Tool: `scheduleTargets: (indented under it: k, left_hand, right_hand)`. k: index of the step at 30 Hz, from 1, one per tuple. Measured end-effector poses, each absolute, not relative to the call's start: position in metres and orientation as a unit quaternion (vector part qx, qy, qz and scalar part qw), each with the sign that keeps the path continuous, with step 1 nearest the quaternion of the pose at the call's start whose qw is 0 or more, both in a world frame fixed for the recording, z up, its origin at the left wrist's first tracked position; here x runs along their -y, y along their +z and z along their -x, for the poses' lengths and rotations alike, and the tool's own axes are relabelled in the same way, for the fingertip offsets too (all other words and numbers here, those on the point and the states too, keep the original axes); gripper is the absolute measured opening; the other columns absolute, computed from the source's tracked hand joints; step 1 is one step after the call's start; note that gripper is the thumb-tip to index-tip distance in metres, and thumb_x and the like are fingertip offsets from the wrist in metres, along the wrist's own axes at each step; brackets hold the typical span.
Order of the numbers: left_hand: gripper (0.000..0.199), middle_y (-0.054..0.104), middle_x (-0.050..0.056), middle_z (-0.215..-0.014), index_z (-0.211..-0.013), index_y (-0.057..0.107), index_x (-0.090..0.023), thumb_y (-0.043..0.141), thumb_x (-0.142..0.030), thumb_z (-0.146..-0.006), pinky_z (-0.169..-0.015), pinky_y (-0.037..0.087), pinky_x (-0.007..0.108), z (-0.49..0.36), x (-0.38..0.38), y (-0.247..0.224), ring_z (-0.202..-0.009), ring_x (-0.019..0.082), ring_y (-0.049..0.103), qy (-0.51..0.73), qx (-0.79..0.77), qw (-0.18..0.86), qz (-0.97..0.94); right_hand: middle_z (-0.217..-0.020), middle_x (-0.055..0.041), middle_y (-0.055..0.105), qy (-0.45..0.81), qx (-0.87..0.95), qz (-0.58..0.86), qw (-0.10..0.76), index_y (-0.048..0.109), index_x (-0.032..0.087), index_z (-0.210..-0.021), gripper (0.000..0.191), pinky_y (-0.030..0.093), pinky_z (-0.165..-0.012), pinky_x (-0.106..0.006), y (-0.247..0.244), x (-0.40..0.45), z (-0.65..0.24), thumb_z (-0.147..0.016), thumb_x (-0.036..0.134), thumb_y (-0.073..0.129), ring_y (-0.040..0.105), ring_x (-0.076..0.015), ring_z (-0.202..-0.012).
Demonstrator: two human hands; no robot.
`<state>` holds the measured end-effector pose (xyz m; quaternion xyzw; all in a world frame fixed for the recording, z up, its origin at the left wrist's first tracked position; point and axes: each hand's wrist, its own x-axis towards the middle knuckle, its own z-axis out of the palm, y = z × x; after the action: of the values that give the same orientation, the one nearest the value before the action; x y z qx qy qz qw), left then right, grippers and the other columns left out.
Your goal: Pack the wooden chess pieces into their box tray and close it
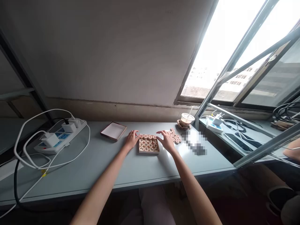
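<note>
flanking the piece-filled box point(148, 152), both hands' fingers point(160, 132) curve loosely apart, cup point(187, 118) beyond loose pieces point(174, 136).

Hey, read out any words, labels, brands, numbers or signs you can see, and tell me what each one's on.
No text is clear enough to quote.
Boxed pieces: dark characters, too small to read surely.
Loose pieces: characters too small and blurred.
Left power strip: nothing legible.

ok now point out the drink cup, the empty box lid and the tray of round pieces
drink cup point(187, 118): head view, on its upper side
box lid point(114, 130): head view, inner face
tray of round pieces point(149, 152): head view, near wall
</note>
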<state>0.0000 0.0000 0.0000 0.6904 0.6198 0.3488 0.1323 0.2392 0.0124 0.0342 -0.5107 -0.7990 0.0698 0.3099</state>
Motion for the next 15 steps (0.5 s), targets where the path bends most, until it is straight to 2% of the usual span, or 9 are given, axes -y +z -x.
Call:
scheduleTargets:
  k: [4, 8, 12, 15]
  left_hand:
    - [0.055, 0.048, 0.011, -0.119, -0.13, 0.041, -0.019, 0.04, -0.052, -0.086, -0.093, 0.038, 0.036, 0.003, -0.002, -0.001, -0.114, 0.025, 0.046, 0.292, -0.604, 0.163, -0.723]
    - [0.07, 0.039, 0.011, -0.133, -0.139, 0.029, -0.021, 0.05, -0.053, -0.08, -0.099, 0.034, 0.036, -0.003, -0.002, 0.009, -0.124, 0.026, 0.038, 0.289, -0.593, 0.186, -0.728]
    - [0.07, 0.033, 0.01, -0.141, -0.141, 0.024, -0.022, 0.051, -0.047, -0.082, -0.105, 0.028, 0.037, -0.023, -0.005, 0.016, -0.129, 0.026, 0.032, 0.253, -0.573, 0.227, -0.745]
    - [0.072, 0.035, 0.011, -0.139, -0.14, 0.026, -0.021, 0.053, -0.049, -0.08, -0.104, 0.029, 0.038, -0.037, -0.011, 0.016, -0.128, 0.027, 0.033, 0.239, -0.575, 0.223, -0.75]
  right_hand:
    - [-0.089, -0.0035, 0.061, 0.034, 0.783, 0.549, 0.292, 0.061, 0.023, -0.086, 0.017, 0.037, -0.074, -0.033, 0.034, -0.007, -0.235, -0.08, 0.038, 0.056, 0.053, -0.0225, -0.088]
    - [-0.081, -0.0009, 0.06, 0.049, 0.778, 0.561, 0.278, 0.059, 0.022, -0.08, 0.018, 0.034, -0.071, -0.029, 0.026, -0.012, -0.221, -0.077, 0.04, 0.058, 0.053, -0.0191, -0.081]
    - [-0.082, -0.0006, 0.061, 0.09, 0.767, 0.561, 0.297, 0.056, 0.021, -0.082, 0.022, 0.034, -0.069, -0.028, 0.017, -0.021, -0.215, -0.077, 0.043, 0.057, 0.053, -0.0192, -0.08]
    - [-0.083, -0.0013, 0.061, 0.125, 0.767, 0.548, 0.311, 0.056, 0.021, -0.088, 0.028, 0.035, -0.067, -0.027, 0.016, -0.024, -0.222, -0.078, 0.047, 0.055, 0.054, -0.0188, -0.079]
